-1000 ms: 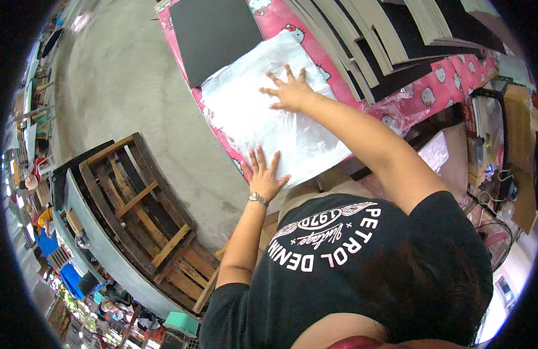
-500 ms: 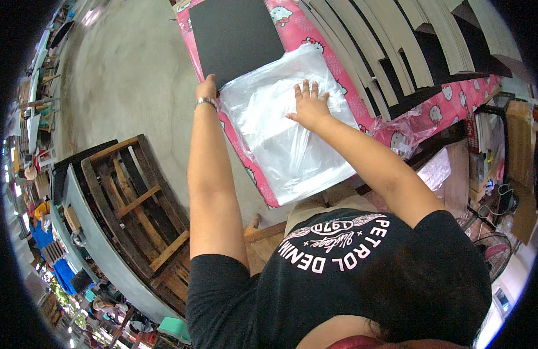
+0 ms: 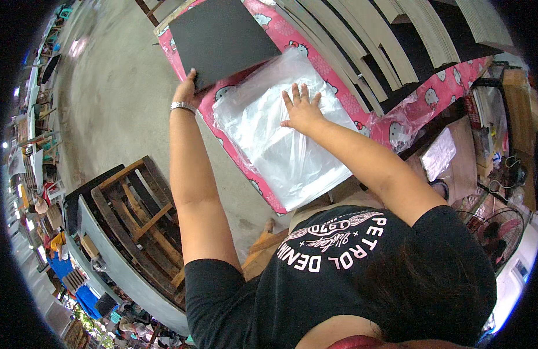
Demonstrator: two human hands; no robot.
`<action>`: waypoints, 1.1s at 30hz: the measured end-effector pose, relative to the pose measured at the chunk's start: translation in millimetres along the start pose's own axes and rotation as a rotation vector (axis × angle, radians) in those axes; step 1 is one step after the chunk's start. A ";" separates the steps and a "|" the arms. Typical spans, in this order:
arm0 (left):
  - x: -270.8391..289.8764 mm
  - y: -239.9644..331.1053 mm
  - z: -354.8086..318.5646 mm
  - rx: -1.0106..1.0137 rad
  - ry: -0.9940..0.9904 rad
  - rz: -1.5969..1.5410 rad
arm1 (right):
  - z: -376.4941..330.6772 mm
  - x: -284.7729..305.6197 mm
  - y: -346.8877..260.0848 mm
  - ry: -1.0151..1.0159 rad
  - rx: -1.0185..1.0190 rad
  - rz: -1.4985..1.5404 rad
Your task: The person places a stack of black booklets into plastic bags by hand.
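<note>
A flat black board (image 3: 222, 38) lies toward the far end of a table with a pink patterned cover. Its near left corner is gripped by my left hand (image 3: 186, 90), thumb on top and fingers hidden beneath. The board's near edge looks slightly raised over the cover. On the near side of it rests a stack of clear plastic sheets or bags (image 3: 280, 151), wrinkled and shiny. My right hand (image 3: 304, 110) presses flat on this plastic, fingers spread.
Rows of grey-edged boards with black faces (image 3: 362, 46) stand at the table's far right. Crumpled clear plastic (image 3: 399, 131) lies beside them on the pink cover (image 3: 269, 189). Wooden pallets (image 3: 144, 215) lean at the left over concrete floor (image 3: 118, 75). A fan (image 3: 495, 227) stands at the right.
My left hand has shifted the black board away from the plastic, up and to the left, baring pink cover between them. My right hand stays flat on the plastic.
</note>
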State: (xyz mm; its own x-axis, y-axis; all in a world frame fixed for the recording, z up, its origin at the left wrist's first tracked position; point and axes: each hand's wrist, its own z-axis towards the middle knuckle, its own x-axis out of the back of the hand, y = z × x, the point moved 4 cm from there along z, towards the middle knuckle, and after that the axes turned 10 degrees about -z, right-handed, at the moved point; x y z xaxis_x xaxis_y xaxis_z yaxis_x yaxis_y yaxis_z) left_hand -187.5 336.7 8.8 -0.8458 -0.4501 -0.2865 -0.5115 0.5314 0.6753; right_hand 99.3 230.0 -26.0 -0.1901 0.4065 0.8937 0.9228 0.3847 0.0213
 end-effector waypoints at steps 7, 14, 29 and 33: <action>-44.6 -20.7 -73.0 -0.187 -0.191 -0.124 | 3.4 11.1 4.3 -0.108 -0.034 0.000; 8.7 -141.5 -45.6 -0.039 0.025 -0.312 | -4.6 0.2 5.3 0.219 0.014 0.012; -74.9 -172.6 -168.1 -0.803 0.235 1.049 | -196.0 -29.6 131.7 0.623 0.146 0.466; -132.9 -247.6 -221.4 -0.830 -0.110 1.209 | -243.0 -42.5 200.4 0.664 -0.218 0.348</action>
State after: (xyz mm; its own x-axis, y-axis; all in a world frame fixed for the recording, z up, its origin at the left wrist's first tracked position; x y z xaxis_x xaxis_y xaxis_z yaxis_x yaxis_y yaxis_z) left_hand 85.1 106.0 30.2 -0.7130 0.0350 0.7003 0.6994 -0.0358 0.7138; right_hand 373.8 88.4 49.3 0.2996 -0.1341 0.9446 0.9506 0.1263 -0.2836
